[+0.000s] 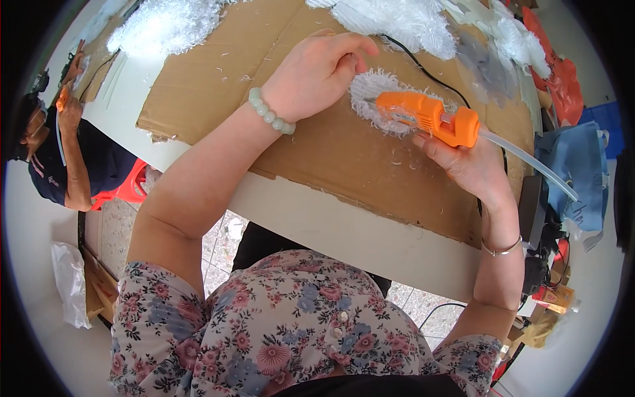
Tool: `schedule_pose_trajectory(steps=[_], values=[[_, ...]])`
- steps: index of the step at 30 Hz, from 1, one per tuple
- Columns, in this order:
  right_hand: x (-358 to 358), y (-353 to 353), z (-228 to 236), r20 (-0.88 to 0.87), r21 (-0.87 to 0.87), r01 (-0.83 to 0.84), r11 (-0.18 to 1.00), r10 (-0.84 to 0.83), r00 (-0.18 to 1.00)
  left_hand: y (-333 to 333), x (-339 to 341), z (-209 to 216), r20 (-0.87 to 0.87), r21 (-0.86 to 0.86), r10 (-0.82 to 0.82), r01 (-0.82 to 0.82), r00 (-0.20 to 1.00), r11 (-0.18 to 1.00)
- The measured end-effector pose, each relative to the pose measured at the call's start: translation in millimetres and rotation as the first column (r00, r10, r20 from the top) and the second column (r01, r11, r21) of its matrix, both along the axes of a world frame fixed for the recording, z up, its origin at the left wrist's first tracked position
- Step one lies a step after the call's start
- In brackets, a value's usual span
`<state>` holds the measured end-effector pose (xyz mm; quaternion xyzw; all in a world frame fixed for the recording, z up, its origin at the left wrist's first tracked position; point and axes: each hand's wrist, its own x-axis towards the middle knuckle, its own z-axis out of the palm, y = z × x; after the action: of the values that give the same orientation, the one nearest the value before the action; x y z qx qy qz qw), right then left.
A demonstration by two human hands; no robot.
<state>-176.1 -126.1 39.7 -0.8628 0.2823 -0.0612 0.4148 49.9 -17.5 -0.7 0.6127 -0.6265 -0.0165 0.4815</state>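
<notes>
In my right hand (466, 162) is an orange hot glue gun (423, 114), gripped from below. A long translucent glue stick (529, 162) sticks out of its back end. The gun's nozzle points left over a small white fluffy fabric piece (370, 89) lying on the cardboard. My left hand (317, 73) hovers just left of that piece, fingers curled and the thumb tucked close to the index finger. What those fingers hold, if anything, is hidden. A black cord (430, 73) runs behind the piece and down past my right wrist.
A brown cardboard sheet (317, 169) covers much of the white table (317, 231). White fluffy fabric heaps (162, 30) lie at the far edge, beside grey and red plastic bags (559, 79). At the left, a co-worker (73, 145) holds another orange tool. A blue bag (575, 175) hangs at the right.
</notes>
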Motion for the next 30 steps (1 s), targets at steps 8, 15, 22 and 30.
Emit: schedule_pose_trajectory(steps=[8,15,22,30], values=[[8.6,5.5,4.2,0.018,-0.076,0.004,0.997,-0.002,1.0,0.6,4.9,-0.7,-0.031,0.008,0.07,-0.07,0.997,0.998],[13.2,5.2,2.3,0.01,-0.104,0.061,0.993,-0.06,0.998,3.3,6.2,0.8,-0.043,0.03,0.091,-0.089,0.995,0.996],[16.2,2.0,-4.1,0.064,-0.091,0.056,0.994,-0.05,0.997,4.9,6.5,-0.3,-0.073,0.059,0.127,-0.123,0.989,0.991],[7.3,0.4,-1.5,0.051,0.008,0.09,0.996,-0.09,0.995,6.5,11.0,-0.7,0.197,0.085,0.137,-0.156,0.971,0.984]])
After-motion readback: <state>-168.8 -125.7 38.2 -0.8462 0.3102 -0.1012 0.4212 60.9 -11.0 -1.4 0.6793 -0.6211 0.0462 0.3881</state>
